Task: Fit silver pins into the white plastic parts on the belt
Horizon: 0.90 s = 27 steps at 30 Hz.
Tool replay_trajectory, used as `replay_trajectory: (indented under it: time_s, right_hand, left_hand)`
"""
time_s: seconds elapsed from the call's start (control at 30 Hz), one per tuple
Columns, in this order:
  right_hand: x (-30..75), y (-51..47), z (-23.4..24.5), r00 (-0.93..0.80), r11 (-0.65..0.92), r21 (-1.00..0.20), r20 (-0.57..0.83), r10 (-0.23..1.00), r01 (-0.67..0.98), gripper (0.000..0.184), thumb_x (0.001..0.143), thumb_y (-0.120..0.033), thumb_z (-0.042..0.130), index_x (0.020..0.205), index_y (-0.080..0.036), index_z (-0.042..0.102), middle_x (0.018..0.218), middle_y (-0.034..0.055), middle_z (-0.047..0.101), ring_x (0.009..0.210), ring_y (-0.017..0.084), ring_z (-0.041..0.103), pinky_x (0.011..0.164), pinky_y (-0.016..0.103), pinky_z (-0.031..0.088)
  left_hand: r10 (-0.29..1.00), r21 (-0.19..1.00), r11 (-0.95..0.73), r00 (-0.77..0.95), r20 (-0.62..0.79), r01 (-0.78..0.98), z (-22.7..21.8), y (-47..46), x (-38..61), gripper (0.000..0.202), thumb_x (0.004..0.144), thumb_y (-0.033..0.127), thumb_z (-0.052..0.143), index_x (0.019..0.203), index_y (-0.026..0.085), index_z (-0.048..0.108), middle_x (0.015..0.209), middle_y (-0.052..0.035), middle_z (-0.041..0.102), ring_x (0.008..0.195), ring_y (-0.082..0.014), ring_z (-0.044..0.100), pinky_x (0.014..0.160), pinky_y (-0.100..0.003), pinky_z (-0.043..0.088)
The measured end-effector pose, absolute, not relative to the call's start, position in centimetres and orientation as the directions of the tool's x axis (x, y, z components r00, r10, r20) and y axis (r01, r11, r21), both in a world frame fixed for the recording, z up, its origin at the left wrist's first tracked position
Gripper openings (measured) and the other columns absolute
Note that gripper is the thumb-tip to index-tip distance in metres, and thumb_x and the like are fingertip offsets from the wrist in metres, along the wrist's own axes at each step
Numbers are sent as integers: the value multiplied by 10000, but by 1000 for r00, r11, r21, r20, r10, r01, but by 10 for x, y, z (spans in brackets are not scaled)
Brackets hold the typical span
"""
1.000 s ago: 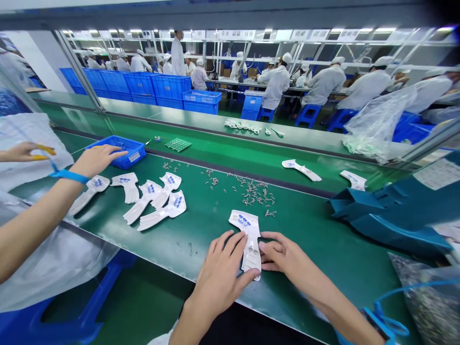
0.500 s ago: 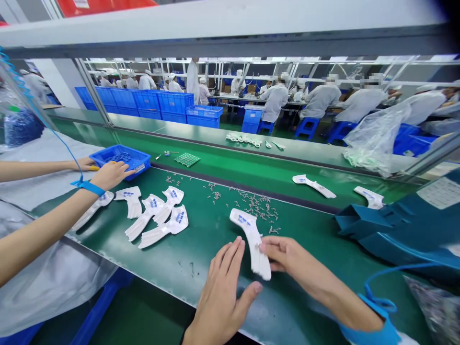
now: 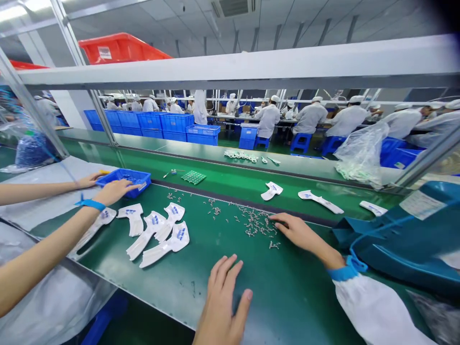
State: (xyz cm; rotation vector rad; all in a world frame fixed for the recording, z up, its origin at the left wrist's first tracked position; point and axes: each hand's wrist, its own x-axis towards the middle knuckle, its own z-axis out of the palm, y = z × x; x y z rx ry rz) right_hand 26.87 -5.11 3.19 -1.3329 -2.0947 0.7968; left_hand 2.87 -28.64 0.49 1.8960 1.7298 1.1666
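Note:
My left hand (image 3: 223, 299) lies flat and open on the green mat (image 3: 201, 278) near the front edge, holding nothing. My right hand (image 3: 300, 232) reaches forward with fingers stretched out, its fingertips at a scatter of small metal screws (image 3: 255, 224). Just beyond it, a white plastic shell with blue buttons (image 3: 272, 190) lies on the conveyor belt (image 3: 230, 179). Two more white shells (image 3: 319, 200) lie further right on the belt. Several white shells (image 3: 158, 232) lie in a cluster at the left of the mat.
A co-worker's arms (image 3: 53, 230) reach in from the left to a small blue tray (image 3: 124, 178). A teal bin (image 3: 395, 244) sits at the right. A green parts card (image 3: 194, 177) and a clear bag (image 3: 361, 153) lie beyond. People in white coats work in the background.
The white shell I held with both hands is gone from them and one now lies on the belt. My right hand moved forward to the screws; my left hand stayed flat.

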Motion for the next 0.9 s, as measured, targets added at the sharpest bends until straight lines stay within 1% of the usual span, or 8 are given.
replay_trajectory:
  time_s: [0.13, 0.27, 0.4, 0.5, 0.57, 0.67, 0.8, 0.9]
  right_hand:
    - [282, -71, 15, -470, 496, -438, 176, 865, 750, 260, 890, -300, 516, 1020, -209, 721, 1153, 117, 699, 1102, 297, 625, 1001, 449, 463]
    - [295, -71, 12, -374, 407, -432, 165, 913, 805, 245, 889, -279, 486, 960, -169, 694, 991, 149, 682, 888, 304, 642, 810, 450, 507]
    - [298, -75, 16, -319, 356, -476, 159, 934, 804, 230, 873, -250, 506, 993, -174, 688, 992, 141, 686, 884, 290, 650, 785, 424, 511]
    - [295, -82, 25, -300, 326, -556, 140, 944, 765, 237, 867, -262, 533, 1046, -205, 678, 1006, 103, 701, 893, 248, 669, 800, 380, 538]
    - [292, -89, 35, -274, 259, -705, 95, 957, 660, 245, 841, -310, 588, 1046, -207, 675, 987, 84, 711, 881, 232, 683, 797, 365, 556]
    - [282, -105, 54, -248, 108, -898, -1, 969, 427, 343, 758, -400, 712, 1023, -185, 683, 990, 97, 724, 919, 259, 697, 817, 387, 564]
    - [261, -136, 74, -383, 25, -959, -89, 919, 283, 442, 779, -461, 723, 1122, -191, 654, 1051, 111, 737, 1007, 275, 696, 919, 424, 541]
    - [246, -162, 81, -487, 19, -960, -124, 865, 279, 428, 815, -433, 696, 1164, -196, 624, 1083, 107, 722, 1001, 248, 690, 935, 417, 535]
  left_hand:
    - [877, 567, -147, -158, 453, 811, 21, -277, -25, 375, 989, 321, 455, 1360, 297, 498, 1440, -71, 514, 1392, -292, 392, 1122, -572, 368]
    - [831, 325, 101, -259, 491, 940, 14, -264, -95, 385, 963, 374, 447, 1275, 189, 577, 1350, -150, 582, 1349, -410, 407, 1044, -647, 382]
    - [894, 172, 130, -191, 406, 976, -4, -266, -122, 296, 938, 339, 483, 1149, 256, 673, 1293, -93, 640, 1312, -425, 452, 1020, -673, 371]
    - [920, 192, -37, -42, 390, 981, -3, -272, -107, 276, 934, 343, 517, 1148, 300, 685, 1251, -69, 650, 1279, -365, 497, 1005, -583, 439]
    - [923, 241, -151, 50, 381, 959, 5, -277, -83, 286, 934, 356, 536, 1180, 309, 676, 1246, -74, 635, 1235, -328, 531, 975, -512, 485]
    - [947, 317, -162, 57, 316, 934, 20, -285, -39, 326, 947, 345, 529, 1250, 301, 641, 1274, -102, 597, 1151, -308, 569, 929, -482, 511]
    - [979, 390, -167, 105, 175, 905, 32, -289, 11, 477, 968, 393, 496, 1426, 258, 485, 1389, -150, 521, 1158, -325, 557, 897, -476, 519]
    - [979, 429, -174, 108, 174, 886, 38, -288, 31, 514, 987, 366, 460, 1479, 228, 396, 1478, -161, 447, 1210, -340, 522, 905, -492, 508]
